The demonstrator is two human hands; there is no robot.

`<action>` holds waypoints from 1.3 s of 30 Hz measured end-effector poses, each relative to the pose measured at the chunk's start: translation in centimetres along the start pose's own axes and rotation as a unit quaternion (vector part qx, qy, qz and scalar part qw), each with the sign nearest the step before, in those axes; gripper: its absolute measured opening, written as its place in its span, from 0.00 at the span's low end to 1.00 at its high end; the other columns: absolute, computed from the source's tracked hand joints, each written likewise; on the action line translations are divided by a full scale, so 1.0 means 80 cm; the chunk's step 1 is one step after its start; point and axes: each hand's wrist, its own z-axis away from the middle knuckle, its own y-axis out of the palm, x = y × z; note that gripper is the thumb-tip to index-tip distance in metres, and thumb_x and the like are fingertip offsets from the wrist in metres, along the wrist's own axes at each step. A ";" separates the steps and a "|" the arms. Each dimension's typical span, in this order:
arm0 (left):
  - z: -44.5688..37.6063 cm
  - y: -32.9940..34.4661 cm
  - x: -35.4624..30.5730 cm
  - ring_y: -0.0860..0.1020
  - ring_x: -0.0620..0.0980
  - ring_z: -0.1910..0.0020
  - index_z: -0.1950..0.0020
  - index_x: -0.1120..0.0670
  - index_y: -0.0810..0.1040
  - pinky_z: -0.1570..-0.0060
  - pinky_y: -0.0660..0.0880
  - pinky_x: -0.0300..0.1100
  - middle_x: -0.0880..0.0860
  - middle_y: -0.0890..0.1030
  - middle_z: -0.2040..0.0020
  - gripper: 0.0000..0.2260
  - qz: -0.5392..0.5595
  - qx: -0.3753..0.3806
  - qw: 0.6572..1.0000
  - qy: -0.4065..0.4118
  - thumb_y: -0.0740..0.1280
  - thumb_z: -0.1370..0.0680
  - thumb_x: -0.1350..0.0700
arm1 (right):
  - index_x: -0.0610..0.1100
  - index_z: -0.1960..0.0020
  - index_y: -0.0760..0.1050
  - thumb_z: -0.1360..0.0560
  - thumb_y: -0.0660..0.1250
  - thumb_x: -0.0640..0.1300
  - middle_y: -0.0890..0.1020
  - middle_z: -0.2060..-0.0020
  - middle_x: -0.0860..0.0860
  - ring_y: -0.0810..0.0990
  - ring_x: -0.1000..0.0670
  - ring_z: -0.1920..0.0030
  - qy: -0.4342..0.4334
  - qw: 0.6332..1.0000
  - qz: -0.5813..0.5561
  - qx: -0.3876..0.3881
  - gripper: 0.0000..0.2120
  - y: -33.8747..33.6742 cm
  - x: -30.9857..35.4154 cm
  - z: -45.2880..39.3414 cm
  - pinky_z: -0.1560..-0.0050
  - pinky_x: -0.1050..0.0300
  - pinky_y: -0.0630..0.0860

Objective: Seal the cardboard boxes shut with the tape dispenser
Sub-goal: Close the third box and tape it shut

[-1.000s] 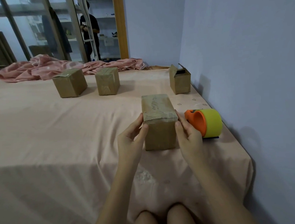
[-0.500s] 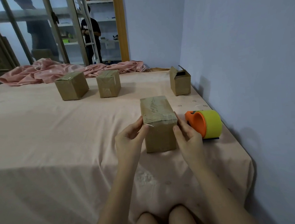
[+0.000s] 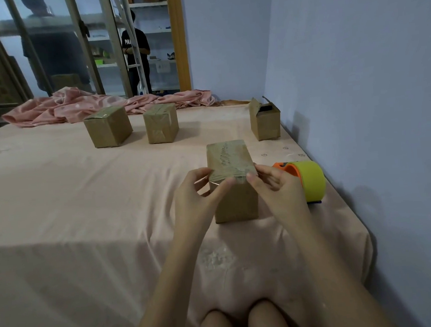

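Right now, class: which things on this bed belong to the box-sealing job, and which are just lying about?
Belong to the job:
near box, pressed by left hand and right hand
tape dispenser
two taped boxes
open box

Lying about:
pink blanket

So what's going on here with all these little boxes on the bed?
A person is sealing cardboard boxes. Both hands, left hand and right hand, press the tape down over the near top edge of the nearest box. The tape dispenser lies beside it on the right, untouched. Two taped boxes stand farther back, and one open box by the wall is not yet sealed.
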 end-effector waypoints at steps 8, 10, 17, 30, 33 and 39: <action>-0.003 0.000 0.005 0.81 0.43 0.50 0.46 0.54 0.81 0.54 0.80 0.46 0.47 0.82 0.50 0.17 -0.074 -0.027 0.996 0.042 0.78 0.33 0.54 | 0.46 0.36 0.75 0.32 0.66 0.57 0.80 0.45 0.57 0.79 0.57 0.45 -0.023 0.998 0.041 -0.029 0.28 0.007 -0.002 0.008 0.42 0.59 0.76; -0.003 -0.001 0.005 0.81 0.44 0.49 0.45 0.54 0.81 0.54 0.80 0.46 0.47 0.82 0.50 0.17 -0.075 -0.023 0.996 0.041 0.77 0.32 0.54 | 0.45 0.35 0.74 0.30 0.65 0.56 0.80 0.44 0.54 0.78 0.60 0.46 -0.033 0.997 0.056 -0.035 0.26 0.009 -0.002 0.012 0.44 0.67 0.75; 0.000 -0.004 0.004 0.80 0.43 0.48 0.43 0.56 0.80 0.54 0.80 0.44 0.47 0.82 0.48 0.18 -0.083 -0.009 0.995 0.061 0.75 0.30 0.52 | 0.48 0.33 0.71 0.38 0.69 0.68 0.80 0.43 0.57 0.78 0.60 0.46 -0.017 0.995 0.093 -0.039 0.39 0.021 0.005 0.018 0.51 0.63 0.79; -0.015 -0.017 0.005 0.81 0.41 0.51 0.48 0.53 0.81 0.53 0.76 0.31 0.51 0.82 0.50 0.11 -0.029 0.051 0.997 0.046 0.73 0.29 0.63 | 0.41 0.39 0.77 0.28 0.71 0.46 0.82 0.46 0.50 0.79 0.61 0.47 -0.014 0.999 0.042 -0.029 0.19 0.004 -0.002 0.004 0.46 0.67 0.76; -0.011 -0.015 0.008 0.81 0.41 0.51 0.47 0.52 0.81 0.52 0.76 0.31 0.51 0.82 0.49 0.11 -0.036 0.044 0.997 0.059 0.71 0.27 0.62 | 0.40 0.39 0.77 0.27 0.69 0.44 0.82 0.46 0.50 0.80 0.61 0.48 -0.016 0.999 0.041 -0.024 0.17 0.005 -0.001 0.003 0.47 0.70 0.75; -0.002 -0.014 0.015 0.81 0.47 0.47 0.43 0.47 0.78 0.45 0.77 0.46 0.47 0.82 0.47 0.11 -0.036 0.040 0.996 0.076 0.67 0.23 0.60 | 0.41 0.35 0.74 0.23 0.64 0.44 0.80 0.43 0.51 0.78 0.61 0.46 -0.025 0.998 0.061 -0.011 0.17 0.004 0.004 0.008 0.46 0.72 0.73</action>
